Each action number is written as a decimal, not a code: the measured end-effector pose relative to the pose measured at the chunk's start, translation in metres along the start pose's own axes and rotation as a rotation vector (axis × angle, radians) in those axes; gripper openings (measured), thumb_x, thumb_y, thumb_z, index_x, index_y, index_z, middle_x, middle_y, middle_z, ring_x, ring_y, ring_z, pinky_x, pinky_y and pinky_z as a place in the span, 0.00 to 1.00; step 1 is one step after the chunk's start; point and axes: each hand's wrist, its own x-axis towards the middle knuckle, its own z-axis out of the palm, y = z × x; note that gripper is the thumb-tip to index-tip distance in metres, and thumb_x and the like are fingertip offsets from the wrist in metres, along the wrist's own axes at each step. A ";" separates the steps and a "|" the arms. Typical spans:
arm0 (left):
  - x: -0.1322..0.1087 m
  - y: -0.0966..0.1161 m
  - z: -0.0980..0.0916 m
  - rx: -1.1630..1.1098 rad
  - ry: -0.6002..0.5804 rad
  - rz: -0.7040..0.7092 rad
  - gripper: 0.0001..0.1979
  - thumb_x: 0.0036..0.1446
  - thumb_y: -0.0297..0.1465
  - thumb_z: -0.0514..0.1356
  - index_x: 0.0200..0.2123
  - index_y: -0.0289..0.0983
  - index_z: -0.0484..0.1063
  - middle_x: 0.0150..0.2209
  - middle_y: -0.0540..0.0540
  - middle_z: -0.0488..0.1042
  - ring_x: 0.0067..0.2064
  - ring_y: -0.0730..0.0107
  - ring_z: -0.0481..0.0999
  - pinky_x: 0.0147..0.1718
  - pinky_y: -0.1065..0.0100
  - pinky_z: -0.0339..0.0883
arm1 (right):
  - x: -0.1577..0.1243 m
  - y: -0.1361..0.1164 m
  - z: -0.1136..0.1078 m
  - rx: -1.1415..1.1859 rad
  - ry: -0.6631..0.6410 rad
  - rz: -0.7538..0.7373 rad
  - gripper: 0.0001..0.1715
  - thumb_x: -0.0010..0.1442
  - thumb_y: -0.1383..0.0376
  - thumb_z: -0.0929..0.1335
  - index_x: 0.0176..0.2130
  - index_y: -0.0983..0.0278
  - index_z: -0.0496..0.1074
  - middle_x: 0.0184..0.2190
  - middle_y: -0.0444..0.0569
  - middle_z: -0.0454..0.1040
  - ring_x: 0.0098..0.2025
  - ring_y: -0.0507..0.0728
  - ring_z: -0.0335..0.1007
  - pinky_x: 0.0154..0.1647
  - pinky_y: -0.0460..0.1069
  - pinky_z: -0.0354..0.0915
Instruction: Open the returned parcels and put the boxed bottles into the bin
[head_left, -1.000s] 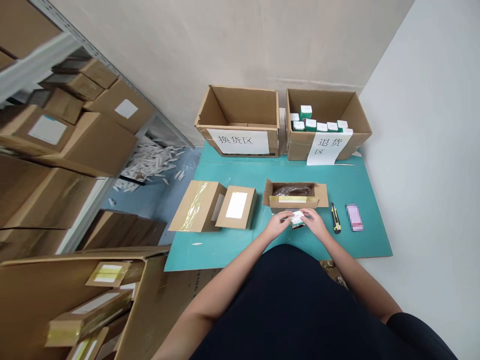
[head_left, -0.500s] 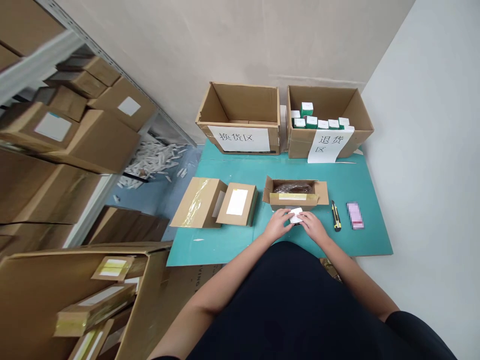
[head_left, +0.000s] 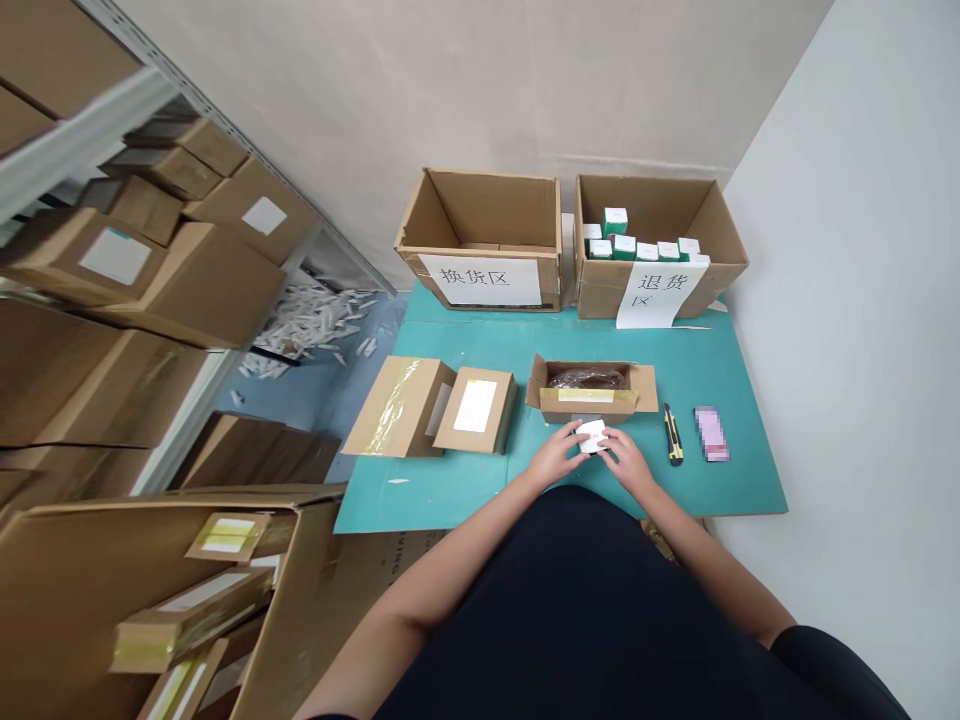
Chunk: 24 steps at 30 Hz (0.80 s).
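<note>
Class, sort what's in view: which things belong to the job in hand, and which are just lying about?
Job in hand:
- small white-topped box, held between left hand and right hand
- open carton just beyond
- probably the cutter

Lying about, it seems:
- pink blurred item
- white pieces on the floor
- shelved cartons

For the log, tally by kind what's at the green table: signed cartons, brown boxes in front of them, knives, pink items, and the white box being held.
Signed cartons: 2
Brown boxes: 3
Knife: 1
Pink item: 1
White box: 1
Total: 8
</note>
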 end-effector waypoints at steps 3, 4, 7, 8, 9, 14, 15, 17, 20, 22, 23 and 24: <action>0.000 0.001 0.000 -0.003 0.020 0.025 0.16 0.60 0.32 0.65 0.52 0.42 0.76 0.64 0.39 0.68 0.64 0.56 0.70 0.63 0.53 0.64 | 0.000 -0.001 0.000 0.034 0.018 0.015 0.13 0.68 0.61 0.64 0.39 0.60 0.78 0.49 0.56 0.76 0.55 0.63 0.73 0.58 0.62 0.70; 0.000 0.001 0.000 -0.003 0.024 0.035 0.16 0.60 0.33 0.64 0.52 0.42 0.77 0.64 0.39 0.68 0.64 0.55 0.70 0.63 0.53 0.65 | 0.000 -0.001 0.000 0.042 0.020 0.022 0.13 0.68 0.60 0.64 0.39 0.60 0.78 0.49 0.56 0.76 0.55 0.62 0.74 0.58 0.62 0.70; -0.001 -0.001 0.002 0.019 0.025 0.064 0.15 0.61 0.33 0.64 0.51 0.41 0.76 0.64 0.38 0.68 0.64 0.55 0.70 0.63 0.52 0.65 | 0.000 -0.002 0.000 0.070 0.028 0.023 0.13 0.68 0.59 0.65 0.38 0.59 0.79 0.49 0.54 0.77 0.56 0.62 0.73 0.60 0.63 0.69; -0.001 -0.003 0.003 0.036 0.022 0.079 0.15 0.61 0.34 0.64 0.51 0.41 0.76 0.64 0.38 0.68 0.64 0.55 0.69 0.63 0.52 0.65 | -0.001 -0.002 0.001 0.083 0.037 0.013 0.13 0.68 0.59 0.65 0.38 0.58 0.79 0.49 0.54 0.78 0.57 0.63 0.72 0.61 0.63 0.68; -0.001 -0.005 0.005 0.056 0.020 0.099 0.16 0.60 0.34 0.65 0.52 0.41 0.76 0.64 0.38 0.68 0.65 0.54 0.68 0.63 0.51 0.65 | -0.001 -0.002 0.002 0.098 0.050 0.003 0.13 0.68 0.59 0.66 0.38 0.58 0.79 0.49 0.54 0.78 0.57 0.63 0.72 0.62 0.63 0.68; -0.005 -0.011 0.012 0.148 0.036 0.221 0.17 0.62 0.34 0.63 0.54 0.41 0.74 0.62 0.37 0.69 0.68 0.51 0.63 0.64 0.45 0.63 | -0.007 -0.003 0.015 0.211 0.185 0.107 0.12 0.66 0.59 0.67 0.36 0.57 0.80 0.46 0.53 0.79 0.56 0.63 0.72 0.61 0.62 0.68; -0.005 -0.012 0.013 0.153 0.043 0.234 0.16 0.63 0.34 0.62 0.54 0.41 0.73 0.62 0.37 0.70 0.69 0.52 0.62 0.63 0.45 0.63 | -0.008 -0.004 0.018 0.247 0.224 0.169 0.12 0.66 0.59 0.67 0.37 0.58 0.80 0.46 0.53 0.78 0.54 0.63 0.73 0.59 0.62 0.69; -0.005 -0.012 0.014 0.155 0.064 0.239 0.15 0.64 0.34 0.61 0.54 0.41 0.74 0.60 0.37 0.71 0.68 0.52 0.63 0.63 0.44 0.64 | -0.008 -0.004 0.023 0.334 0.303 0.301 0.12 0.65 0.57 0.67 0.39 0.59 0.79 0.46 0.54 0.77 0.51 0.62 0.74 0.55 0.59 0.72; -0.004 -0.012 0.014 0.143 0.087 0.228 0.14 0.65 0.35 0.61 0.52 0.41 0.75 0.60 0.37 0.72 0.67 0.52 0.65 0.62 0.45 0.65 | -0.006 -0.004 0.025 0.470 0.360 0.415 0.14 0.63 0.55 0.68 0.42 0.60 0.78 0.48 0.55 0.75 0.50 0.61 0.74 0.51 0.57 0.74; -0.003 -0.011 0.013 0.125 0.084 0.222 0.13 0.65 0.36 0.60 0.52 0.41 0.75 0.60 0.38 0.72 0.67 0.52 0.65 0.62 0.45 0.65 | -0.005 -0.005 0.024 0.521 0.336 0.422 0.14 0.62 0.55 0.68 0.43 0.60 0.77 0.47 0.54 0.75 0.50 0.61 0.74 0.52 0.57 0.73; -0.003 -0.011 0.012 0.116 0.081 0.217 0.13 0.66 0.36 0.60 0.52 0.41 0.75 0.60 0.38 0.72 0.67 0.53 0.65 0.62 0.45 0.65 | -0.004 -0.005 0.023 0.532 0.319 0.413 0.14 0.62 0.56 0.68 0.43 0.60 0.77 0.47 0.54 0.75 0.50 0.61 0.74 0.53 0.58 0.72; -0.003 -0.010 0.011 0.110 0.079 0.211 0.13 0.66 0.37 0.60 0.52 0.41 0.75 0.60 0.39 0.73 0.68 0.53 0.65 0.63 0.45 0.65 | -0.004 -0.006 0.021 0.535 0.305 0.399 0.14 0.62 0.56 0.68 0.43 0.60 0.78 0.47 0.53 0.76 0.51 0.61 0.73 0.54 0.58 0.72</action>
